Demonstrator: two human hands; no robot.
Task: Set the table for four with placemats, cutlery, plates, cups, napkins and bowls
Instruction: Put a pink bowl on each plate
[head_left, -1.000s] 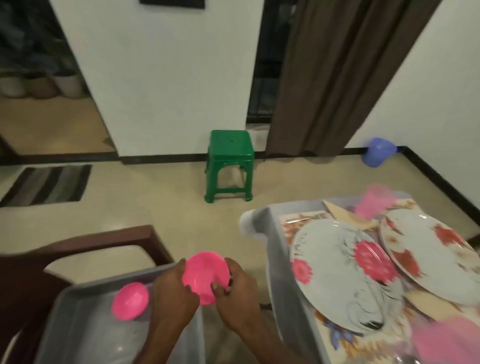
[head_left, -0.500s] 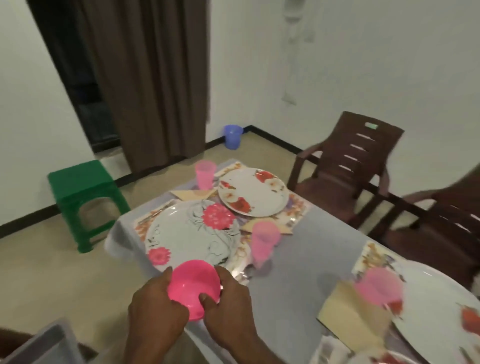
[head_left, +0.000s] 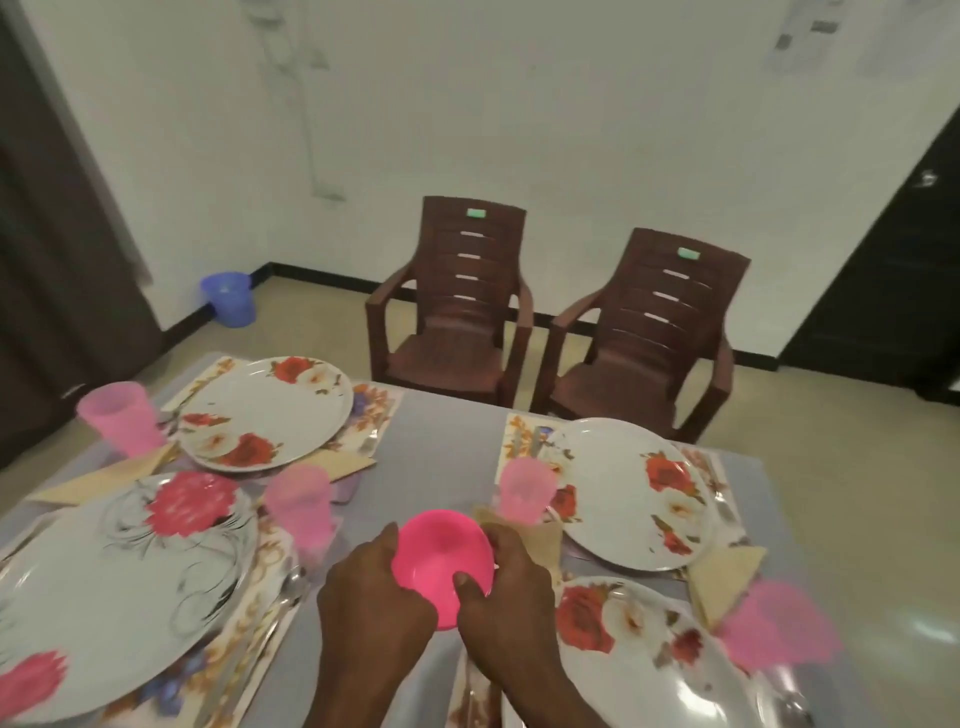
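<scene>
A pink bowl (head_left: 439, 558) hangs over the middle of the grey table (head_left: 436, 447), gripped by both hands. My left hand (head_left: 371, 597) curls round its left rim and my right hand (head_left: 506, 584) holds the right side with the thumb inside. Several floral plates lie on placemats: far left (head_left: 265, 413), near left (head_left: 104, 582), far right (head_left: 631, 499), near right (head_left: 654, 660). Pink cups stand at far left (head_left: 119, 418), centre left (head_left: 304, 506), centre right (head_left: 524, 491) and near right (head_left: 776, 629). Beige napkins (head_left: 724, 574) and cutlery (head_left: 275, 608) lie beside the plates.
Two brown plastic chairs (head_left: 457, 306) (head_left: 654, 338) stand against the far side of the table. A blue bin (head_left: 228, 299) sits in the floor corner. A dark curtain hangs at the left, a dark door at the right.
The view has swung right from the grey tub and green stool to the set table. Both hands have carried the pink bowl over the table's middle.
</scene>
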